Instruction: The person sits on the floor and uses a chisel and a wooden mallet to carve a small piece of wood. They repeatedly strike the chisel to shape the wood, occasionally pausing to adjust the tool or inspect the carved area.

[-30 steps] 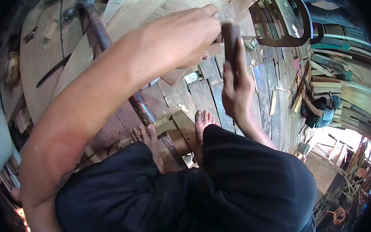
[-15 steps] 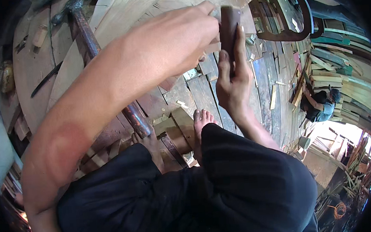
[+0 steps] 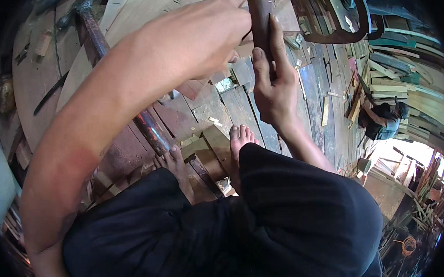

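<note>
My right hand (image 3: 276, 92) holds a dark brown, smooth, oblong block (image 3: 260, 22). The thumb lies along its near end and the index finger stretches along its right side. Reaching across from the left, my left hand (image 3: 225, 31) is curled closed right beside the block's left edge. The back of that hand and the wrist hide most of its fingers, so what it grips is not visible. A small shiny metal piece (image 3: 167, 97) shows below the left forearm. Under both hands lies a pale wooden board (image 3: 173, 2).
A long rusty-handled hammer (image 3: 150, 130) leans at left, passing under my left forearm. A dark curved blade (image 3: 51, 93) lies left of it. My bare feet (image 3: 242, 134) rest by wood blocks. At upper right are a dark frame (image 3: 361, 8), stacked planks and a seated person (image 3: 383, 121).
Both hands have shifted slightly left and away from me, together with the dark block. The view has moved a little too. The grip looks the same.
</note>
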